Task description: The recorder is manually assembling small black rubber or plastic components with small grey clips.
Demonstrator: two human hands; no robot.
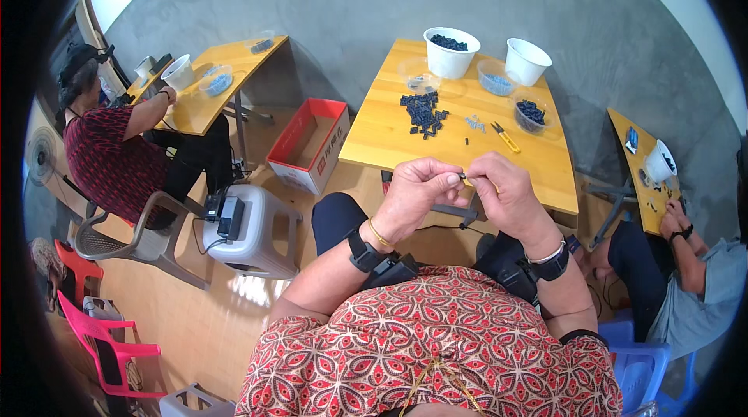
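Small dark piece (pixel 463 176), mostly hidden, held between left hand (pixel 418 193) and right hand (pixel 508 190)

At the wearer's 12 o'clock: two hands (pixel 421 193), one counter (pixel 382 133), two white buckets (pixel 452 65), one yellow cutter (pixel 506 137); 11 o'clock: one red-and-white box (pixel 292 138).

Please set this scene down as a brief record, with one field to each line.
Left hand: pinching a small dark part
Right hand: fingers closed at the same part
Table: yellow wood top
Loose on table: heap of dark parts, pale blue pieces, yellow-handled snips
White tubs: left tub holds dark parts; right tub, contents hidden
Clear bowls: rear bowl, blue pieces; front bowl, dark parts
Floor: open red-and-white carton
Others: a seated person on each side
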